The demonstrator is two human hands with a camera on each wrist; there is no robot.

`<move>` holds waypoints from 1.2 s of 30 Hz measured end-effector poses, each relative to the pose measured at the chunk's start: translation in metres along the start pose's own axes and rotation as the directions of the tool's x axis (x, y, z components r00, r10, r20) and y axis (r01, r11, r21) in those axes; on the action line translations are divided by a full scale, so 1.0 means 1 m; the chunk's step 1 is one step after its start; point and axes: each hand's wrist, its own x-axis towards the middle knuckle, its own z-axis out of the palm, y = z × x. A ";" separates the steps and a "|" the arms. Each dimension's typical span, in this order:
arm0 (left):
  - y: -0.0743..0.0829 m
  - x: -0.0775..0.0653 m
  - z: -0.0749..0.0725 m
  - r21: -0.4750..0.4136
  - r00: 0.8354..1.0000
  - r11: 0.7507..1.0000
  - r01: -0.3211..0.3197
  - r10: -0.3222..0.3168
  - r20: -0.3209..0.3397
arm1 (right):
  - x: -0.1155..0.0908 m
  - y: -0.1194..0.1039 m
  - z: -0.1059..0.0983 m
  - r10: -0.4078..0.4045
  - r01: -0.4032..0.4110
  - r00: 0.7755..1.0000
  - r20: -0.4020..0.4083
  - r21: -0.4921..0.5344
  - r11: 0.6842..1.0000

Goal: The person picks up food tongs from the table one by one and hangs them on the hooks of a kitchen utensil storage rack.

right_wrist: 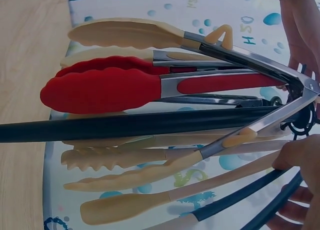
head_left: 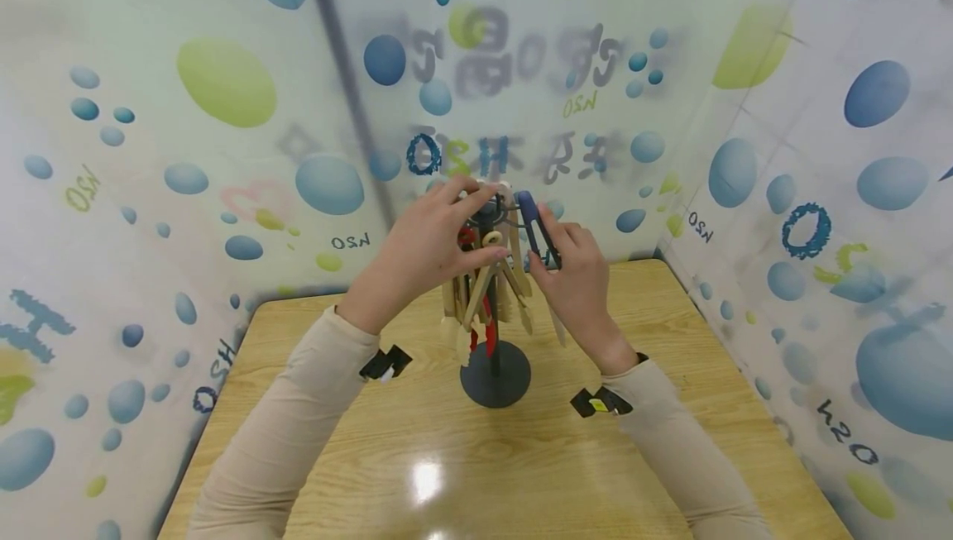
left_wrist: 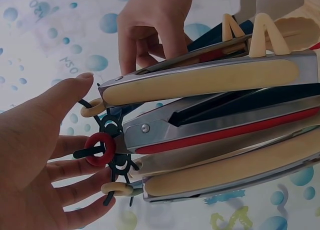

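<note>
A utensil stand with a dark round base (head_left: 495, 376) carries several hanging kitchen tools. My left hand (head_left: 428, 230) spreads around its top; in the left wrist view the fingers reach behind the dark hooks (left_wrist: 120, 162) and the thumb lies near a beige hanging loop (left_wrist: 93, 108). My right hand (head_left: 575, 275) grips the slotted dark blue handle (head_left: 538, 226) of a utensil at the stand's right side. Red-tipped tongs (right_wrist: 105, 85), beige-tipped tongs (right_wrist: 127, 32) and a beige spatula (right_wrist: 125, 207) hang from the stand.
The stand is on a wooden table (head_left: 357, 457) near its back edge. Walls (head_left: 223, 193) printed with blue and green drops enclose the table behind and at both sides. A dark pole (right_wrist: 125, 125), the stand's post, runs among the hanging tools.
</note>
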 end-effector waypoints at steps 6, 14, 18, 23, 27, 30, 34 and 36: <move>0.001 0.001 -0.001 0.000 1.000 1.000 -0.003 0.003 0.003 | -0.002 -0.001 0.001 0.001 -0.001 1.000 -0.002 0.000 1.000; 0.000 0.001 0.000 0.006 1.000 1.000 0.012 -0.012 0.017 | -0.005 -0.002 0.003 -0.008 0.008 1.000 0.000 0.002 1.000; 0.000 0.002 0.000 0.004 1.000 1.000 0.005 -0.005 0.007 | -0.006 -0.002 0.004 -0.011 0.011 1.000 0.000 0.013 1.000; 0.001 0.002 0.000 0.009 1.000 1.000 0.005 -0.005 0.003 | -0.007 -0.002 0.005 -0.008 0.008 1.000 0.013 0.015 1.000; 0.002 0.002 -0.001 0.011 1.000 1.000 0.012 -0.012 0.013 | -0.008 -0.001 0.006 -0.011 0.011 1.000 0.018 0.006 1.000; 0.002 0.002 -0.001 0.012 1.000 1.000 0.015 -0.015 0.018 | -0.009 -0.001 0.007 -0.017 0.017 1.000 0.013 0.006 1.000; 0.002 0.002 -0.001 0.010 1.000 1.000 0.013 -0.014 0.018 | -0.009 -0.001 0.008 -0.024 0.024 1.000 0.002 0.017 1.000; 0.002 0.002 -0.001 0.010 1.000 1.000 0.011 -0.011 0.016 | -0.010 -0.001 0.010 -0.022 0.022 1.000 -0.002 0.023 0.999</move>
